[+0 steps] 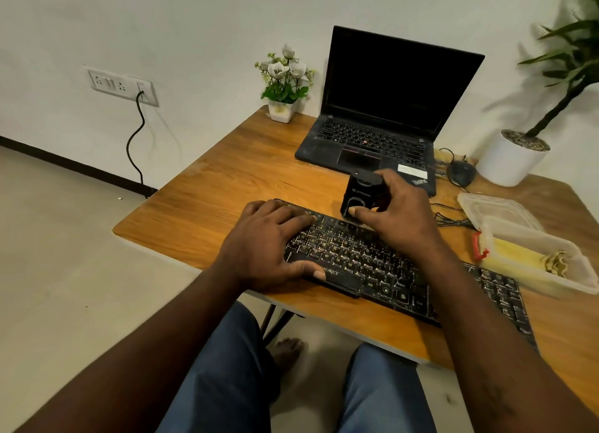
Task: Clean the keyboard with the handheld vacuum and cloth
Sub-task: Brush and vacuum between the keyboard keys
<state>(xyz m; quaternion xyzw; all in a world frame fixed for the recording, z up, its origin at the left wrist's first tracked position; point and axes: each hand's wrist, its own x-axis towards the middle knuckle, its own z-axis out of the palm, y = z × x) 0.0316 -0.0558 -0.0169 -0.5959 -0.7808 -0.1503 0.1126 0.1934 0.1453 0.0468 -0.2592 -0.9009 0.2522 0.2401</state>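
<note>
- My right hand [395,212] is clamped round the small black boxy handheld vacuum [356,193], which stands on the top key rows of the flat black plastic keyboard [372,261], mid-table.
- My left hand [269,241] lies flat with straight fingers, pinning the keyboard's 9 o'clock end.
- I'd keep that end pinned and sweep the vacuum slowly row by row toward 3 o'clock.
- The clear plastic tub [531,235] at 3 o'clock holds the folded yellow cloth [515,254]. The clear lid [496,209] is off, lying at the tub's 11 o'clock.

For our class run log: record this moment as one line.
right hand: grips vacuum at keyboard far edge | left hand: presses keyboard left end | cloth: in tub
</note>
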